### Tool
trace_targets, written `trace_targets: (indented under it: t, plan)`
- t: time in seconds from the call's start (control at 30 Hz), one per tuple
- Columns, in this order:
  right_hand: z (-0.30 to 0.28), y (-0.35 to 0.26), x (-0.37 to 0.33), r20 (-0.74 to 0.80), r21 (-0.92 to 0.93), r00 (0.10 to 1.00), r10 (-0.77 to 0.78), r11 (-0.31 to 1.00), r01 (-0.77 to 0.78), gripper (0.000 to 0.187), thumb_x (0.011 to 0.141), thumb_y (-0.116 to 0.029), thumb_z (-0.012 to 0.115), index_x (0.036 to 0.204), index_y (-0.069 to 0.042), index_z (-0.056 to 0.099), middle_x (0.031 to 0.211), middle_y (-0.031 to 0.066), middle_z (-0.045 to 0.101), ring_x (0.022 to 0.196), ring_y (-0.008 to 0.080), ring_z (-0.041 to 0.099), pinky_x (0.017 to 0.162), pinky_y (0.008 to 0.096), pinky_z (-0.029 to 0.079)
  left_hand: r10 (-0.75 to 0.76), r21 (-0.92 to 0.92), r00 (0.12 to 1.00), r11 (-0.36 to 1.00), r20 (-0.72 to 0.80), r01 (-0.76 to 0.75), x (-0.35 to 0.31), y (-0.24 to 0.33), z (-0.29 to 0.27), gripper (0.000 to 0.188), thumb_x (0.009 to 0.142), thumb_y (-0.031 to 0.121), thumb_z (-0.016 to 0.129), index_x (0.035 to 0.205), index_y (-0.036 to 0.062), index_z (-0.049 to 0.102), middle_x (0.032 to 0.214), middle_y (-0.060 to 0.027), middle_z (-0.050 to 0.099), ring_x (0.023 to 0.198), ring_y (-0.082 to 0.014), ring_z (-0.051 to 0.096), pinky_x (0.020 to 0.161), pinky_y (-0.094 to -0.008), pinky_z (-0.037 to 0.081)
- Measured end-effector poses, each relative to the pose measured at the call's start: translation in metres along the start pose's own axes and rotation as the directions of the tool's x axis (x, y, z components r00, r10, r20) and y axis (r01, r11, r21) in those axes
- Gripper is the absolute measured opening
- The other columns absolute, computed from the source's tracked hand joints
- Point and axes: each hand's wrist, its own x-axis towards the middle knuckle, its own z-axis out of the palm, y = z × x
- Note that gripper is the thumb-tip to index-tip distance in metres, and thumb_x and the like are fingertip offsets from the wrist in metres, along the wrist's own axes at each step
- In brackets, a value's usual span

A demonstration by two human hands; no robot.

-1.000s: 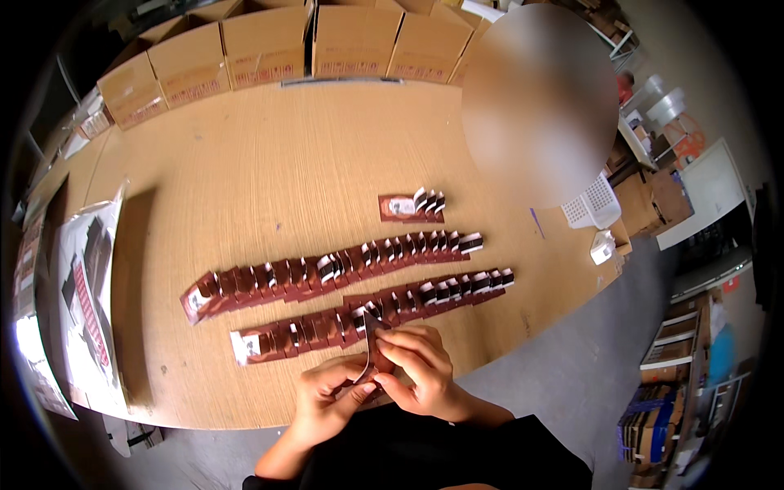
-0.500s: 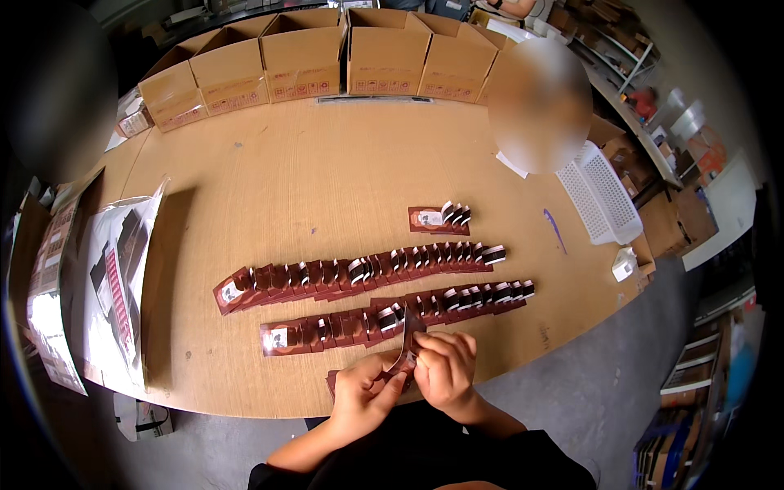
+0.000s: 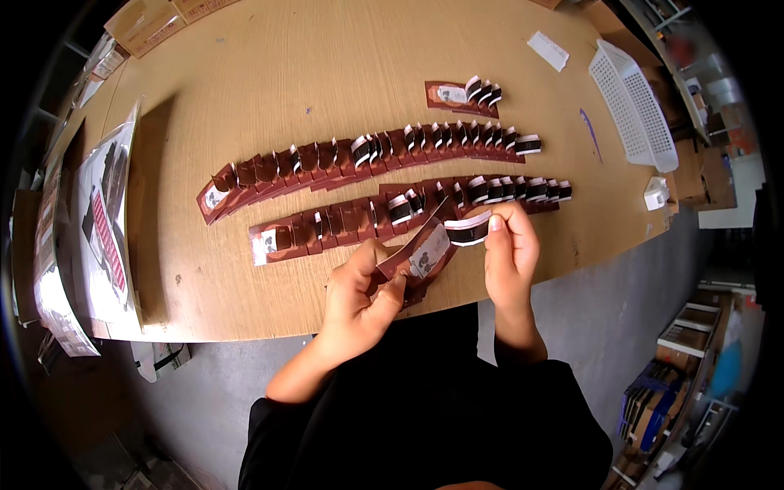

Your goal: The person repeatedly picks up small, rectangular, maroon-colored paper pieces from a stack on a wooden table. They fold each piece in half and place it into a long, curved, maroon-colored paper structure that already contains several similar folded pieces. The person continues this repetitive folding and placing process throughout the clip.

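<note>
One brown card (image 3: 426, 253) gripped between left fingers (image 3: 384, 304); right fingers (image 3: 514, 227) pinching black-white strip (image 3: 467, 234).

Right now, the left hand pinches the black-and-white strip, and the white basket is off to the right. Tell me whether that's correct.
No: the head view shows the right hand pinching the strip; the white basket is off to the right.

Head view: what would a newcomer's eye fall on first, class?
Two long rows of overlapping brown cards curve across the wooden table. Nearer the wearer, the left hand holds a brown card and the right hand pinches a black-and-white strip. A white perforated basket sits toward the right edge.
</note>
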Motion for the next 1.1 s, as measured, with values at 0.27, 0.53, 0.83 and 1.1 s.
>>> trace_targets:
  t: [0.27,0.53,0.83,1.1]
  plan:
    - [-0.003,0.004,0.01,0.125,0.317,0.986,0.107,0.938,-0.142,0.008,0.088,-0.005,0.049,0.083,0.002,0.049,0.074,0.0059,0.057,0.063,0.0082,0.052,0.059,0.0206,0.044,-0.04,-0.085,0.999,0.995,0.035,0.043,0.007,0.005,-0.004,0.003,0.081,0.0,0.05,0.081,0.0016,0.047,0.071,0.0012,0.05,0.065,-0.0015,0.042,0.057,-0.0178,0.037]
    - [0.003,0.0,-0.01,0.282,0.211,0.938,0.201,0.941,-0.265,0.024,0.076,0.004,0.061,0.096,0.001,0.046,0.087,0.0072,0.053,0.075,0.01,0.052,0.068,0.0216,0.043,-0.11,0.085,0.99,0.991,0.083,0.103,-0.01,0.012,-0.041,0.006,0.079,-0.004,0.051,0.083,-0.001,0.047,0.077,-0.0037,0.053,0.072,-0.0063,0.051,0.063,-0.0214,0.043]
    - [0.013,0.007,-0.028,0.491,0.033,0.848,0.197,0.969,-0.245,0.034,0.071,0.001,0.067,0.1,0.002,0.049,0.091,0.0077,0.053,0.083,0.0124,0.051,0.078,0.0244,0.039,-0.152,-0.135,0.988,0.979,0.016,0.153,-0.046,-0.001,-0.06,0.01,0.083,-0.002,0.05,0.092,-0.0003,0.047,0.085,-0.0014,0.052,0.075,-0.0041,0.049,0.065,-0.0201,0.041]
    - [0.033,-0.004,-0.022,0.529,-0.026,0.836,0.149,0.987,-0.16,0.024,0.072,0.002,0.065,0.094,0.003,0.054,0.084,0.0079,0.059,0.076,0.0113,0.053,0.07,0.0224,0.041,-0.159,-0.272,0.987,0.95,-0.001,0.153,-0.055,-0.005,-0.073,0.01,0.083,-0.003,0.05,0.092,-0.0002,0.047,0.087,-0.0035,0.056,0.083,-0.0081,0.056,0.073,-0.0245,0.047]
